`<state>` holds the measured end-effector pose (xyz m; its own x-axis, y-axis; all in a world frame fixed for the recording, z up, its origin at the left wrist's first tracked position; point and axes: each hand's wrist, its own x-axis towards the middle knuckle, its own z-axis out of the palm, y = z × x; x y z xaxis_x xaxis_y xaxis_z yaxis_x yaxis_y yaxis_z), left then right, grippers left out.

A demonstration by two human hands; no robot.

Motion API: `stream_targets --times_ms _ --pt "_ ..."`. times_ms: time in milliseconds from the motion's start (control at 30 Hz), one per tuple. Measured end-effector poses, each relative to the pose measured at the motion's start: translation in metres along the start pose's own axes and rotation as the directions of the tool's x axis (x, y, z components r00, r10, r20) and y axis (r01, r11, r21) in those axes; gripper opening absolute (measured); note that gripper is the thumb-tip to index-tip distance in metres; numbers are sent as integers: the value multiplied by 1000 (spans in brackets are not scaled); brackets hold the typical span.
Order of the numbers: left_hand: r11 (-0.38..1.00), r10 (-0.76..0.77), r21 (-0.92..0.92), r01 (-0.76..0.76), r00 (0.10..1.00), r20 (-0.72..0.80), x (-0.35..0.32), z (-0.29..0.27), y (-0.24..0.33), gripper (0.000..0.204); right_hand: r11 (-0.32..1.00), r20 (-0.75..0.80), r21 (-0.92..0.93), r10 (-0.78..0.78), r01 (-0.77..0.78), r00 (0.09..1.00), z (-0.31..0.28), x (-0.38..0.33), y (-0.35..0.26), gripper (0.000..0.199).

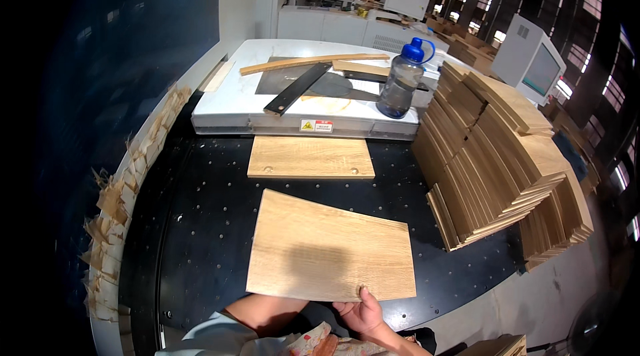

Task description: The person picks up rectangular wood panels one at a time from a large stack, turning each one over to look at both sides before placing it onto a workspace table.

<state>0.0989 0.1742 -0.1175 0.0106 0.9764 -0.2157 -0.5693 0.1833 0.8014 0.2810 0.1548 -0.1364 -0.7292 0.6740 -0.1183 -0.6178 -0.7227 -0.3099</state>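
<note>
A light wood-grain board (333,249) is held tilted above the black table, close to my body. My right hand (362,311) grips its near edge, the thumb lying on top and the fingers partly tucked below. From the lower left my left forearm (267,311) reaches under the board, which hides that hand. Farther off, a second wood-grain board (310,157) lies flat against the machine, its far part out of sight beneath the white cover. Two small round fittings or holes show near its front edge.
Tall stacks of boards (493,169) stand on the right. A white machine top (223,106) carries wood strips (313,63), a black bar (298,89) and a blue-capped water bottle (402,86). Torn brown tape (113,199) lines the left rail beside the black perforated table (207,223).
</note>
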Motion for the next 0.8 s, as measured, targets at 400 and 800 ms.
stream_targets --times_ms 400,800 --pt "-255 519 880 401 825 -226 66 -125 132 56 946 -51 -52 -324 321 945 12 -22 -37 63" --pt "-375 532 904 204 846 29 -68 -89 64 55 928 -22 -131 -354 349 935 21 -26 -39 63"
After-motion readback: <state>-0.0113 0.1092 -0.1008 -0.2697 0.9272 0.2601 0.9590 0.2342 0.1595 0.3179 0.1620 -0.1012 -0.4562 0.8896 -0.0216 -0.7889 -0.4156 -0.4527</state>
